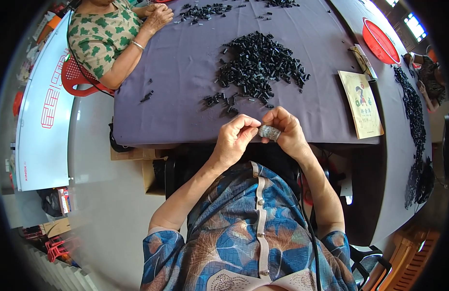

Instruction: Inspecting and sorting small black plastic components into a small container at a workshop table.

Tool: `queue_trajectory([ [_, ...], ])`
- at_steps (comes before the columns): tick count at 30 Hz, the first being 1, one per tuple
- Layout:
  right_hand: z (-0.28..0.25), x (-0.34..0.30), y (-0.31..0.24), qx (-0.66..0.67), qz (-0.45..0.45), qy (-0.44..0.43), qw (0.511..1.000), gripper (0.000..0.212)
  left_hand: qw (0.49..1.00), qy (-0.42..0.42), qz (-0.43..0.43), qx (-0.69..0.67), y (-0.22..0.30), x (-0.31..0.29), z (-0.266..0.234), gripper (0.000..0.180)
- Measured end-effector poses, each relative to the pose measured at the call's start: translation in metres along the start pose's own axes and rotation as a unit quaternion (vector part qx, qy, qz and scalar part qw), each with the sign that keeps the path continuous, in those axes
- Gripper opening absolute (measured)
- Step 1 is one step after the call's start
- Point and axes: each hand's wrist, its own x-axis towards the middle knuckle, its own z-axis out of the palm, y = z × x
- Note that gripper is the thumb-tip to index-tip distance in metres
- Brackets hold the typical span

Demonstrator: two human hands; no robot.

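At the table's near edge, my left hand point(234, 139) and my right hand point(291, 132) meet with their fingertips close together. Thumb and forefinger of the left hand are pinched; whatever lies between them is too small to make out. A short grey speckled piece point(269, 132) shows at the right hand's fingers. I cannot tell whether it is held or wrapped round a finger. The right hand's fingers are curled closed. Just beyond both hands lies a big heap of small black plastic parts point(258, 63), with a few loose ones on its near side.
A dark purple cloth point(166, 111) covers the table. To the right lie a yellow booklet point(361, 104) and a red basket point(380, 41). Black parts point(412, 116) line a side table. Another person point(108, 39) sits far left, hands near a smaller black pile point(202, 12).
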Motion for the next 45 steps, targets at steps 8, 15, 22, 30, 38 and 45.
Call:
queue_trajectory([
  [8, 0.004, -0.003, -0.006, -0.082, -0.006, -0.041, 0.996, 0.023, 0.987, 0.007, 0.116, 0.107, 0.002, -0.011, -0.001, 0.007],
  [15, 0.004, -0.002, -0.005, -0.031, 0.021, -0.024, 0.999, 0.017, 0.99, -0.049, -0.071, -0.114, -0.005, -0.012, -0.006, 0.007],
  [22, 0.003, 0.002, 0.005, -0.048, -0.007, -0.036, 0.998, 0.012, 0.98, -0.058, -0.096, -0.166, -0.008, -0.012, -0.007, 0.01],
  [30, 0.013, 0.008, -0.007, -0.152, -0.012, 0.005, 0.988, 0.014, 0.998, -0.033, -0.003, -0.051, 0.001, -0.006, -0.011, 0.014],
  [38, 0.007, 0.028, -0.018, -0.456, -0.163, 0.064, 0.873, 0.025, 0.991, 0.088, -0.039, -0.093, -0.008, 0.005, -0.057, 0.01],
  [45, 0.014, 0.045, -0.008, -0.578, -0.213, 0.099, 0.782, 0.023, 0.982, 0.102, -0.048, -0.152, -0.026, 0.011, -0.066, 0.011],
])
